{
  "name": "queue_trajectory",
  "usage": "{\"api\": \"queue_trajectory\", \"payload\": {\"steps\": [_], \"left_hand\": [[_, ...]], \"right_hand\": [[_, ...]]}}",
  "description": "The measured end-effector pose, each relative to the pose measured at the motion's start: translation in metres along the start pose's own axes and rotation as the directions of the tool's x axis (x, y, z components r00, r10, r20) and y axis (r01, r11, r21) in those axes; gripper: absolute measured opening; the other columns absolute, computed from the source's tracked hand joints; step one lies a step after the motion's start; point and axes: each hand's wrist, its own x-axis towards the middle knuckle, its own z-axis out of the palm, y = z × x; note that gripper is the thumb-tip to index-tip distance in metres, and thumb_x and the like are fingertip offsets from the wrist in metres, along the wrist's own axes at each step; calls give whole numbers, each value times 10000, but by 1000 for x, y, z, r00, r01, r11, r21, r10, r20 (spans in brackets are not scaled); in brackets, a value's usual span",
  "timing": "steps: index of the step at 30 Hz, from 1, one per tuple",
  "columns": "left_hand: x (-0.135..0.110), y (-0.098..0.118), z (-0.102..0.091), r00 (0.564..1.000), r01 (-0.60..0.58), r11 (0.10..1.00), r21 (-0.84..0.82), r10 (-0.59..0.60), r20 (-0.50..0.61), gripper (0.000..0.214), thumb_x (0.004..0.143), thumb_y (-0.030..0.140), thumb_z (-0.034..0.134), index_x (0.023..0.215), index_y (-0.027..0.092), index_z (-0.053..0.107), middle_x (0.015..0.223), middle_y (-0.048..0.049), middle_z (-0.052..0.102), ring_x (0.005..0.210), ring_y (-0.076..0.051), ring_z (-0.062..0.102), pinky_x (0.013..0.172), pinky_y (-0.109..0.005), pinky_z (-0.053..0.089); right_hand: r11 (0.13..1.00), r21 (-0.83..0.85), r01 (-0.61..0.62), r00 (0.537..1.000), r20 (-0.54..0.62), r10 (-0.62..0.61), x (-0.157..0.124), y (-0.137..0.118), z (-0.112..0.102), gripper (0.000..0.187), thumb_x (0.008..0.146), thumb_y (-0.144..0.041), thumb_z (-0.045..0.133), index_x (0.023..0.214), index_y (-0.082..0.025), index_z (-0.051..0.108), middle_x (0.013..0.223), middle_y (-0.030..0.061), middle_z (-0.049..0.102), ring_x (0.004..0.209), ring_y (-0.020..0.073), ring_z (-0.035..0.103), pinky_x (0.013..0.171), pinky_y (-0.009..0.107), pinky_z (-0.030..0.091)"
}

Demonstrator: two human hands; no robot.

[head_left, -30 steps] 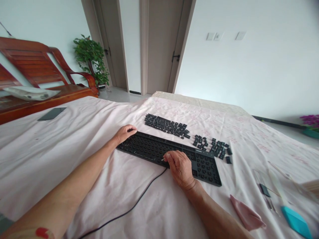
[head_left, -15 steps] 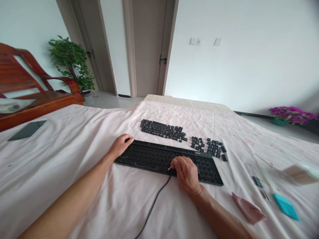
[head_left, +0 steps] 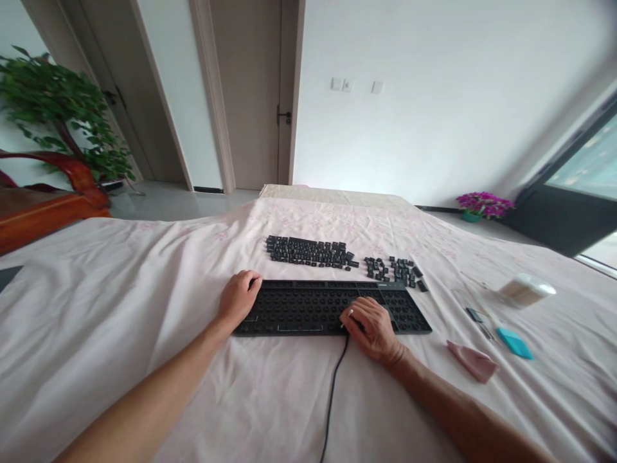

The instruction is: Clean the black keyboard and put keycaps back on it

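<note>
A black keyboard with its keycaps off lies on the pale cloth, rows of bare key sockets showing. My left hand is closed on its far left corner, thumb along the edge. Over the right half of the board, my right hand pinches a thin cotton swab, whose white tip shows by the fingers. Part of the sockets is hidden under this hand. From the keyboard's near edge a black cable runs toward me. Loose black keycaps are grouped beyond the board, with a smaller cluster to their right.
To the right lie a pink cloth, a teal-handled brush, a small dark tool and a clear tub of swabs. A dark flat device is cut off at the left edge. The bedspread is wrinkled.
My view has turned to the right, so the room shifts left and a window comes in. The swab's visible tip now points upward instead of down at the sockets. My left hand stays at the corner.
</note>
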Motion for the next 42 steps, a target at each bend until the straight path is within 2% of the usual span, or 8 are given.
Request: {"api": "queue_trajectory", "payload": {"steps": [11, 16, 22, 37, 42], "left_hand": [[0, 1, 1, 1000, -13, 995, 99, 12, 8, 223, 903, 314, 430, 879, 221, 631, 949, -80, 675, 932, -233, 609, 850, -346, 437], [0, 4, -1, 1000, 13, 991, 135, -15, 12, 226, 903, 279, 426, 895, 206, 640, 947, -63, 680, 921, -198, 613, 845, -301, 437], [0, 5, -2, 1000, 15, 986, 166, -19, 25, 255, 909, 297, 404, 910, 203, 641, 966, -69, 683, 924, -209, 615, 836, -308, 441], [1, 0, 1, 998, 16, 992, 123, -22, 51, 279, 899, 347, 391, 899, 210, 634, 959, -57, 681, 937, -215, 614, 860, -321, 445], [2, -2, 1, 997, 25, 997, 69, -30, 73, 290, 893, 370, 390, 909, 218, 637, 970, -44, 676, 953, -212, 608, 885, -328, 443]], "right_hand": [[1000, 29, 1, 1000, 13, -1, -1, 1, 2, 180, 916, -230, 466, 771, -182, 562, 702, 30, 572, 698, 156, 483, 700, 313, 342], [998, 58, -6, 1000, -3, 6, -2, 1, 3, 182, 916, -220, 458, 764, -178, 548, 692, 30, 556, 684, 153, 464, 689, 308, 343], [996, 89, -25, 1000, -7, 26, -3, 1, 3, 185, 919, -210, 452, 764, -181, 550, 706, 37, 564, 698, 158, 477, 697, 308, 361], [984, 170, -46, 999, -18, 49, -2, 1, 1, 218, 937, -209, 434, 759, -185, 559, 729, 39, 598, 715, 154, 521, 712, 296, 403], [960, 271, -74, 993, -71, 97, -5, 5, 5, 225, 958, -190, 405, 881, -199, 617, 843, 36, 668, 785, 140, 596, 762, 272, 441]]}}
